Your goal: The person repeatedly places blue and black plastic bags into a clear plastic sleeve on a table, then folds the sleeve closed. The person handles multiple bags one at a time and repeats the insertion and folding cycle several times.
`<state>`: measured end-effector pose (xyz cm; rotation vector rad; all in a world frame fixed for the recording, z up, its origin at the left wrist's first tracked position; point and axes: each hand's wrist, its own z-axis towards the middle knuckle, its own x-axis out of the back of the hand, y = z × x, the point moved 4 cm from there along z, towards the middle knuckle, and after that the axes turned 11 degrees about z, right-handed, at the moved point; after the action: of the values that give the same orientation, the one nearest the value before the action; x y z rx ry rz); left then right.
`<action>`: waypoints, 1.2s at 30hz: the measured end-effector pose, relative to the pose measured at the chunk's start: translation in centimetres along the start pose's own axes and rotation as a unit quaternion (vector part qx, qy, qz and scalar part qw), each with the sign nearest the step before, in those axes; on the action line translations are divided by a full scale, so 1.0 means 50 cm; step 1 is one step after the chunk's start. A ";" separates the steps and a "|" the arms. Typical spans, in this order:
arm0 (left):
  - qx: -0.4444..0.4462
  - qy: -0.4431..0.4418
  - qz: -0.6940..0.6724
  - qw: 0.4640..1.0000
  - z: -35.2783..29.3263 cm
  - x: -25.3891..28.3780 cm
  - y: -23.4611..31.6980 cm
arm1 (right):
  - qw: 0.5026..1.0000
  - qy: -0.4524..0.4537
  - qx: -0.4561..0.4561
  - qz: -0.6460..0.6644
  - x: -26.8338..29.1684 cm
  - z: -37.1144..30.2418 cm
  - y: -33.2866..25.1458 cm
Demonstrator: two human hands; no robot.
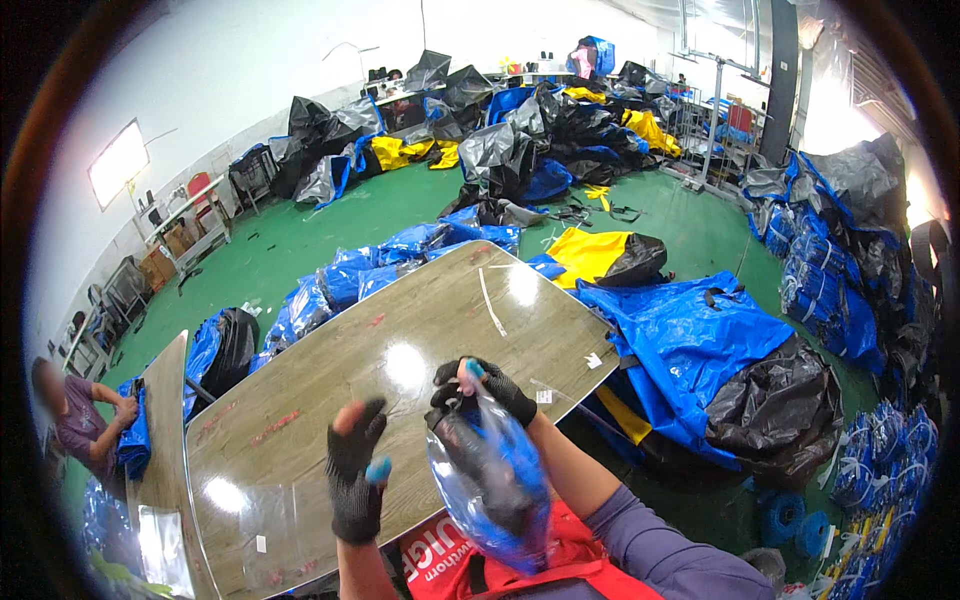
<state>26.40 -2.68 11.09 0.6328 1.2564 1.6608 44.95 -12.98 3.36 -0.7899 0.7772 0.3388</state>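
Note:
My right hand (484, 388), in a black fingerless-style glove, pinches the gathered top of a transparent plastic bag (492, 482). A folded blue and black sheet shows inside the bag, which hangs in front of my red apron (560, 550). To the left of the bag, my left hand (358, 470) is raised with thumb and fingers apart, holding nothing. It wears a similar black glove, and a light blue wrapping covers one digit. Both hands are over the near edge of a wood-patterned table (330, 400).
Flat transparent bags (270, 525) lie at the table's near left. Packed blue bundles (340, 280) line its far side. A large blue and black tarp item (690, 350) is heaped at right. Another person (90, 420) handles a blue bundle (134, 435) at far left.

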 end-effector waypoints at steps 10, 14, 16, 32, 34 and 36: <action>0.267 -0.015 -0.068 0.961 -0.137 0.084 -0.220 | 0.985 0.080 -0.153 0.025 -0.064 -0.197 0.014; 0.244 0.046 0.038 0.968 -0.157 0.089 -0.205 | 0.935 0.073 -0.022 -0.345 -0.102 -0.280 0.022; 0.118 0.049 0.181 0.975 -0.143 0.068 -0.185 | 0.918 0.238 -0.040 -0.316 -0.082 -0.287 0.043; -0.027 0.200 0.100 0.974 -0.030 0.059 -0.014 | 0.913 0.223 0.114 -0.323 -0.162 -0.090 -0.058; -0.216 0.258 0.181 0.924 -0.003 0.065 0.044 | 0.833 0.057 0.346 -0.428 -0.224 -0.061 -0.110; -0.182 0.226 0.362 0.886 0.055 0.078 0.050 | 0.782 0.138 0.274 -0.543 -0.211 -0.016 -0.136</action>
<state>26.06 1.93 13.88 0.5221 1.0108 2.7176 41.06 -18.05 14.21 -0.6100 0.5239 -1.0342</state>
